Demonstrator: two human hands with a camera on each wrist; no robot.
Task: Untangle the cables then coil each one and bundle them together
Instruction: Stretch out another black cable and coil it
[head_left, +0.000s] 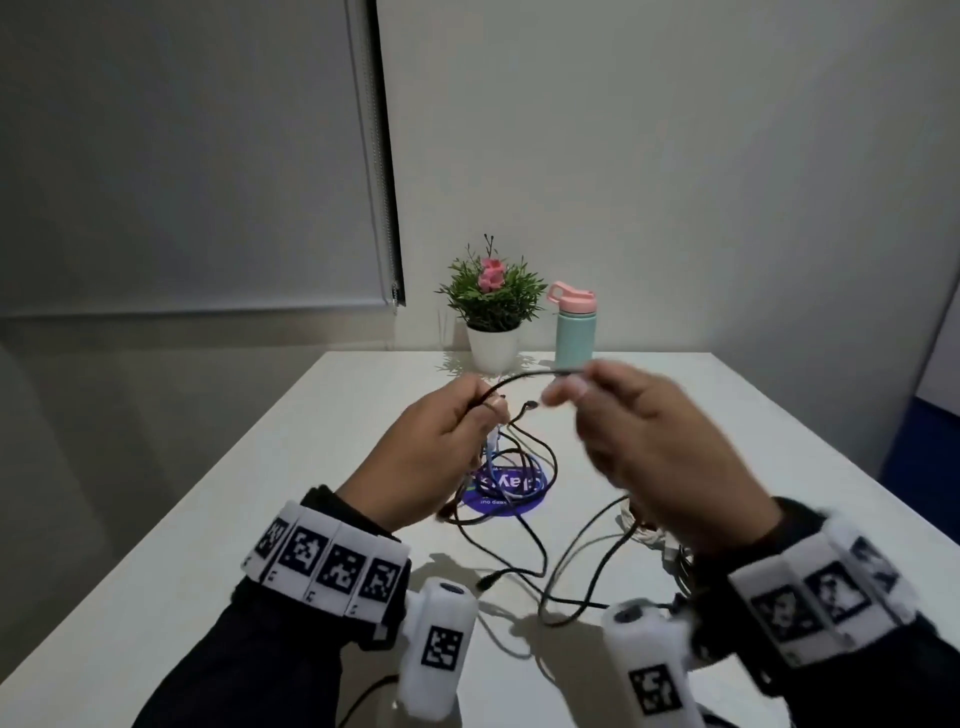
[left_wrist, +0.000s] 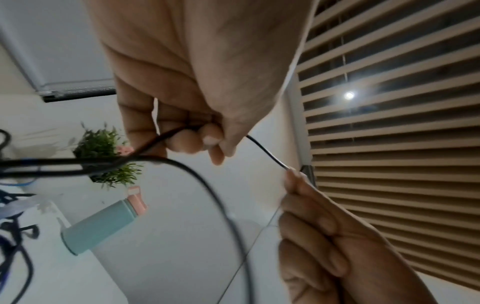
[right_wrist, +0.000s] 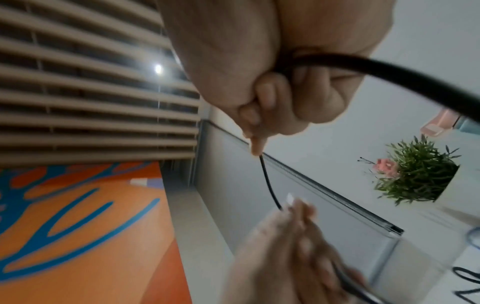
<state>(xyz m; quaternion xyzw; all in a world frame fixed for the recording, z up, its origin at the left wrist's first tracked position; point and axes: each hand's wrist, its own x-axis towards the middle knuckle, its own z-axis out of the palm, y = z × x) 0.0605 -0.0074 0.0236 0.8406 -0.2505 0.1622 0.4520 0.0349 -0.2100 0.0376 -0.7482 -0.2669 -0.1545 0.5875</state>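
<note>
Lighting is dim and even throughout, with a grey cast. In the head view the tabletop (head_left: 727, 415) carries soft shadows under the cables (head_left: 524, 551). The right hand (head_left: 665, 457) is smeared by motion blur; the left hand (head_left: 431, 452) is sharper. Both wrist views are soft, with strong wide-angle bending at the edges. A small ceiling lamp (left_wrist: 349, 95) flares bright white.

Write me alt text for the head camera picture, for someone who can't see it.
Two hands, the left hand and the right hand, pinch a thin black cable stretched between them above a white table. More tangled cables lie below on the table, and a potted plant and a mint bottle stand at its far edge.
</note>
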